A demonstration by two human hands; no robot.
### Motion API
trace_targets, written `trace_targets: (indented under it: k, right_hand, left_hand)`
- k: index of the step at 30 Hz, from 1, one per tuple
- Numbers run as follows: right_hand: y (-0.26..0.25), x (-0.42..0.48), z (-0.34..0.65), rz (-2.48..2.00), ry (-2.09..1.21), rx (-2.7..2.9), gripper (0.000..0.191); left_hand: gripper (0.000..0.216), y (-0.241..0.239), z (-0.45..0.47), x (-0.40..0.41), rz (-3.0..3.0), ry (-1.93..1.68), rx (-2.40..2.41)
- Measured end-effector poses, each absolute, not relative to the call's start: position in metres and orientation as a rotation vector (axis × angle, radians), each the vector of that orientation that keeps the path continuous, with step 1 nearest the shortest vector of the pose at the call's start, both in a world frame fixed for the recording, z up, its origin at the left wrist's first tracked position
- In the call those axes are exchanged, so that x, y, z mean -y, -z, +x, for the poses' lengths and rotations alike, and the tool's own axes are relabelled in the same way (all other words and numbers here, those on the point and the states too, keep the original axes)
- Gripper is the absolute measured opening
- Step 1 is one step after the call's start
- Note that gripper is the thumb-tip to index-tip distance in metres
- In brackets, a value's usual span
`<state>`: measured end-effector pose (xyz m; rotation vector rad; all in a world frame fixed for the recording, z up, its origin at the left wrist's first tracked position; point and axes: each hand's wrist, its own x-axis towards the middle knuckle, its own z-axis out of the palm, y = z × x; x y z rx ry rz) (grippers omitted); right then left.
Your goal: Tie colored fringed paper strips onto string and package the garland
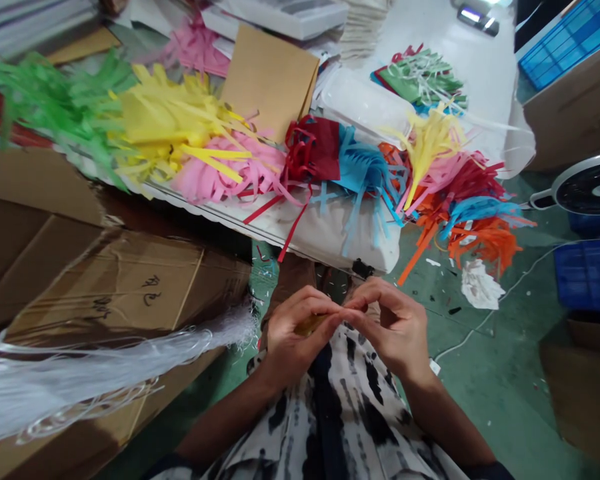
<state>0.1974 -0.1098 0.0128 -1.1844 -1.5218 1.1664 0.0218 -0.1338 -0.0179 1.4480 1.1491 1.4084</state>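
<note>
black-and-white clothing (pixel 360 383) is lying nearest me in the head view. past it, i'm seeing the left hand (pixel 294 330) holding a small yellowish thing (pixel 309 325) inside its grip, leftward of the right hand (pixel 403 320); fingers are hiding its long axis. both hands' fingertips are meeting; whether the right grip is clamping anything, i can't tell.

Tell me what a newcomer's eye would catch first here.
Likely the bright fringes along the near edge of the table, from green fringe at left through yellow fringe to orange fringe at right. Next, the left hand and right hand below them, meeting finger to finger. Then the white strands by the cardboard box, lower left.
</note>
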Motion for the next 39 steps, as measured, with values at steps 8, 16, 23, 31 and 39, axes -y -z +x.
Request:
trace_targets:
  k: [8, 16, 23, 31, 39]
  right_hand:
    - [-0.003, 0.117, 0.2, -1.077, -1.116, 1.488, 0.014]
    - [-0.005, 0.121, 0.201, -1.119, -1.162, 1.452, 0.014]
    - [-0.007, 0.121, 0.201, -1.198, -1.25, 1.427, 0.002]
    - [-0.007, 0.123, 0.202, -1.327, -1.149, 1.489, 0.012]
    - [-0.003, 0.122, 0.198, -1.249, -1.24, 1.434, 0.012]
  left_hand:
    - [0.008, 0.016, 0.026, 0.137, 1.406, -1.443, -1.087]
    - [0.007, 0.01, 0.026, 0.135, 1.427, -1.45, -1.154]
    - [0.008, 0.017, 0.025, 0.136, 1.589, -1.465, -1.213]
    - [0.013, 0.015, 0.025, 0.131, 1.524, -1.33, -1.213]
    - [0.005, 0.016, 0.031, 0.132, 1.39, -1.381, -1.181]
